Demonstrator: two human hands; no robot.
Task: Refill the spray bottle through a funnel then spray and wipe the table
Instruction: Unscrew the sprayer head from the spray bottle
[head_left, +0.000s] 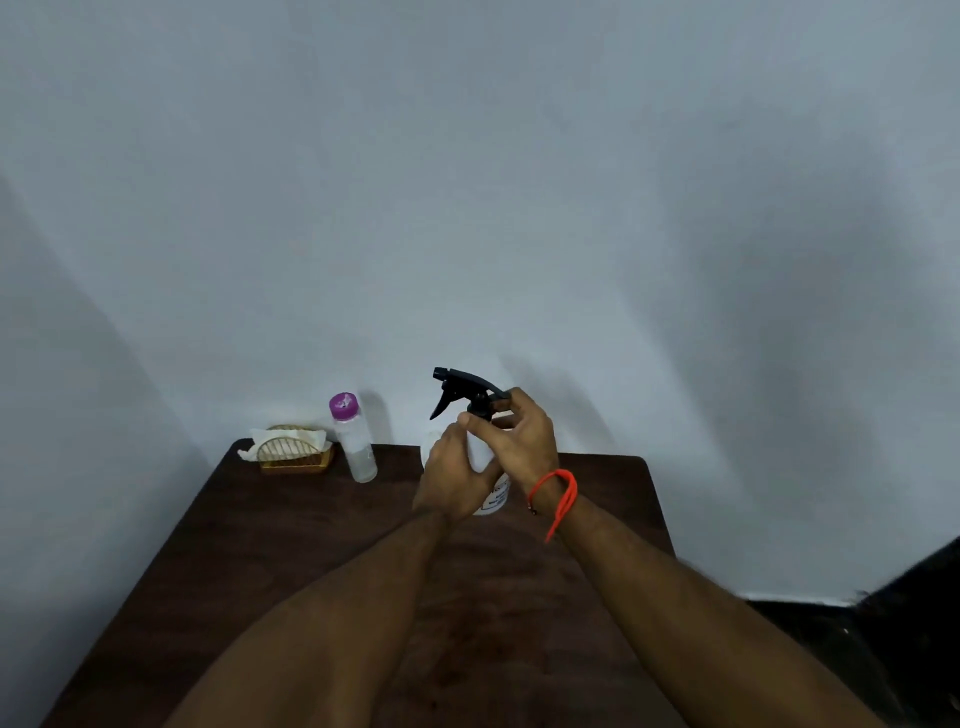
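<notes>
Right hand (519, 441) twists spray bottle (491, 493) trigger head (462, 387)

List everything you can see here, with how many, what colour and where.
spray bottle: one, white body with black trigger head, standing mid-table, held by both hands
water bottle: one, clear with purple cap, back left of table, upright
napkin holder: one, gold wire, back left corner, beside the water bottle
napkins: white, count unclear, in the napkin holder
table: one, dark brown wood, against the wall
wall: pale grey, behind the table
wrist thread: one, orange, on the right wrist
left hand: grips the bottle body
right hand: grips the bottle neck below the trigger head
</notes>
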